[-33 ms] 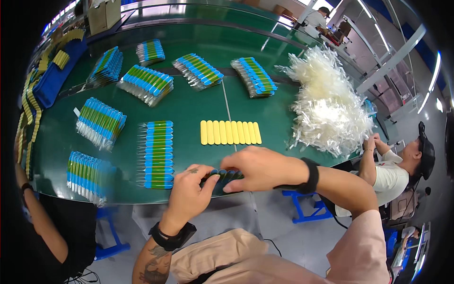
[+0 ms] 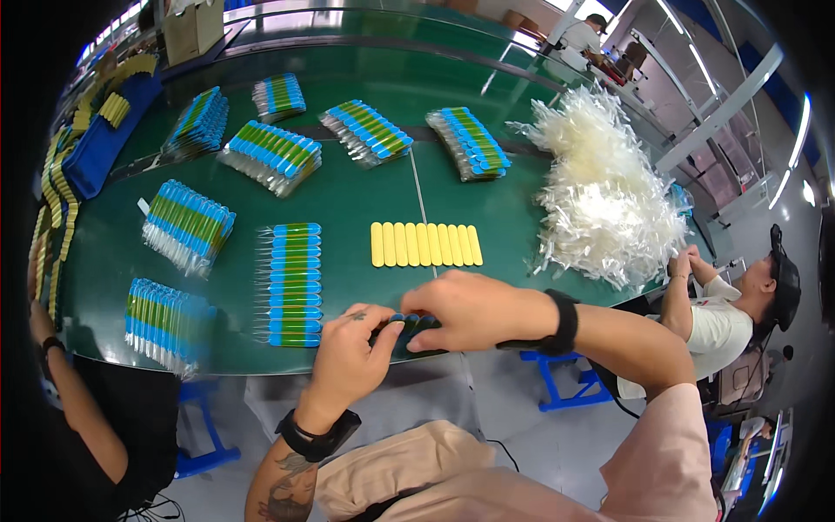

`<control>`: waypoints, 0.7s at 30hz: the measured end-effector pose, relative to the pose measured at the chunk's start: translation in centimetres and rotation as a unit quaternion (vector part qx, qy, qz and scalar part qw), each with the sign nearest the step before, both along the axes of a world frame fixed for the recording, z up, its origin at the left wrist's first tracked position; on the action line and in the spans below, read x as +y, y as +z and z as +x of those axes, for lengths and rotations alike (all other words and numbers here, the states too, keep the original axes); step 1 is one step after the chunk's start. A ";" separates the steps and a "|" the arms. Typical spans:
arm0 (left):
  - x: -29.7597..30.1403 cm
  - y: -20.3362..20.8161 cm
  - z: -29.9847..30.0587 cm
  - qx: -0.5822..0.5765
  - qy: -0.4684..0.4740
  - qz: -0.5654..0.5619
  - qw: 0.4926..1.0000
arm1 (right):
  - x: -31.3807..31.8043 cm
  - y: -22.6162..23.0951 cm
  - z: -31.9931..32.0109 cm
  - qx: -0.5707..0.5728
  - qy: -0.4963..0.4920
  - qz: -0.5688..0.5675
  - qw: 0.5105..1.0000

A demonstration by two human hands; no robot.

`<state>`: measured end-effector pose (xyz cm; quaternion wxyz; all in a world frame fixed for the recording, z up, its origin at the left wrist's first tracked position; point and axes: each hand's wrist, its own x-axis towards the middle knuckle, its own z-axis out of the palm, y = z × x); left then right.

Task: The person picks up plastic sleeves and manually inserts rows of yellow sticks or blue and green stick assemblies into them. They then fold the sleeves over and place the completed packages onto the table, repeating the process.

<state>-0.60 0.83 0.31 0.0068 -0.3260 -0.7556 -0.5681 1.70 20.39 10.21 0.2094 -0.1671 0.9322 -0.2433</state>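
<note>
Dark-blue strips (image 2: 422,323), half hidden between the hands (image 2: 355,352), seem hardly moved

A: Pinched between the left hand (image 2: 350,358) and the right hand (image 2: 481,311), just below mid-frame: seeing what?

B: Seeing dark, glossy bluish pieces (image 2: 421,325) with rounded ends, bunched side by side, mostly covered; can't tell how many.

A: And lying near on the tabletop (image 2: 348,228)?

B: Just above, at mid-frame: find yellow strips (image 2: 423,244), flat, round-ended, lengthwise up the frame, set edge to edge in a row. Left of the hands: find blue strips (image 2: 296,287) with green middles, lying crosswise in a column, clear wrapper tails (image 2: 263,289) pointing left.
</note>
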 end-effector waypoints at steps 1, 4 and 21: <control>0.0 -0.1 0.0 0.006 0.005 0.001 1.000 | -0.6 -0.3 -0.7 -0.012 0.005 0.004 1.000; 0.1 -0.3 -0.1 -0.019 0.007 0.005 1.000 | -0.6 -1.3 -1.4 -0.009 0.001 0.010 1.000; -0.4 0.3 -0.1 -0.016 -0.016 -0.005 1.000 | -0.7 -1.0 -1.7 -0.032 0.015 -0.010 0.999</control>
